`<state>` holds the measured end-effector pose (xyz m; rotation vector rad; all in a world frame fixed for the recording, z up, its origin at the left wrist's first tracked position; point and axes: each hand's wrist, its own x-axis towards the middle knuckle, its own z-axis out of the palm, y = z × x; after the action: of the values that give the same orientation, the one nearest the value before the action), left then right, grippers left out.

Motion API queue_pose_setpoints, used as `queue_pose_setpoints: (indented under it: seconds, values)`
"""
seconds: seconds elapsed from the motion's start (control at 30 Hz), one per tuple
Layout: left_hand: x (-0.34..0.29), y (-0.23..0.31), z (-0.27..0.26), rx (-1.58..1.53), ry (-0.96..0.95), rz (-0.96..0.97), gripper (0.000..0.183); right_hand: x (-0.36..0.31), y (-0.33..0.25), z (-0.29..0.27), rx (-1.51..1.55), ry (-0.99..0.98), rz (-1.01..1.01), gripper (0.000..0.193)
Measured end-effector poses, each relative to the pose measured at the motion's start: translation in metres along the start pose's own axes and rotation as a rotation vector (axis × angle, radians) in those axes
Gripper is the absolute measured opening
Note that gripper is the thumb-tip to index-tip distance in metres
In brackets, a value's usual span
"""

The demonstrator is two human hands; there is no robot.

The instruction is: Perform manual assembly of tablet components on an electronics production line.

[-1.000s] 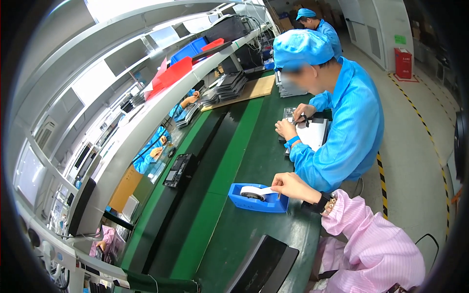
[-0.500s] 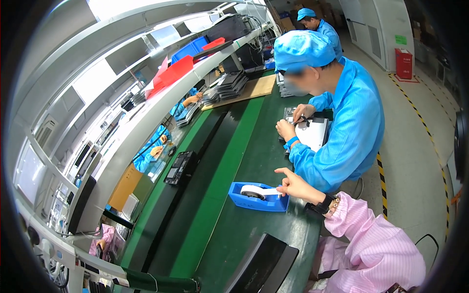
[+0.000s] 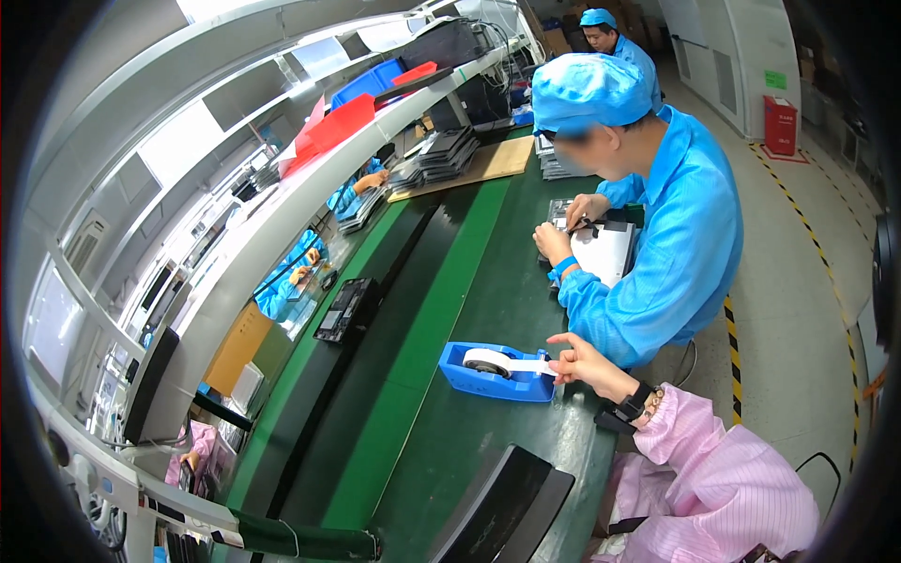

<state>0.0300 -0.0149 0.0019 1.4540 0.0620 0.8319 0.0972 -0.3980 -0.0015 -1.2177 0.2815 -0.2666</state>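
My right hand (image 3: 589, 364), in a pink striped sleeve with a dark watch and a beaded bracelet at the wrist, reaches in from the lower right. Its thumb and a finger are closed on the free end of a white tape (image 3: 526, 365), with another finger held out above. The tape runs off a roll (image 3: 487, 361) in a blue tape dispenser (image 3: 497, 387) on the green table. A black flat-sided device (image 3: 497, 502) lies nearer to me. My left hand does not show.
Beside me a person in blue (image 3: 676, 220) works on an open laptop-like part (image 3: 603, 251). A black component (image 3: 345, 310) rests on the green belt (image 3: 404, 366). Stacked dark panels (image 3: 446, 155) stand on a board farther off. Red bins (image 3: 338, 127) sit on the shelf at left.
My right hand has shifted a little to the right, and the tape's end has come with it, past the dispenser's edge. The raised finger has bent slightly.
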Motion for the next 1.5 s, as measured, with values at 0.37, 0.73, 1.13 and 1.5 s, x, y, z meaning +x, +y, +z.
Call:
queue_pose_setpoints:
  seconds: [0.37,0.73,1.13,1.5]
  values:
    - [0.006,0.018,0.012,0.060,0.032,0.053,0.046,-0.030,0.042,-0.014,0.429,0.073,0.039,0.055]
    - [-0.003,0.029,0.007,0.119,0.081,0.101,0.047,-0.073,-0.015,0.072,0.102,-0.472,-0.436,0.102]
    - [0.026,0.123,0.028,0.342,-0.339,0.374,0.069,-0.063,-0.002,0.089,0.119,-0.433,-0.449,0.104]
    - [0.013,0.137,0.119,0.942,-1.098,0.394,0.040,-0.081,-0.007,0.084,0.277,-0.402,-0.378,0.105]
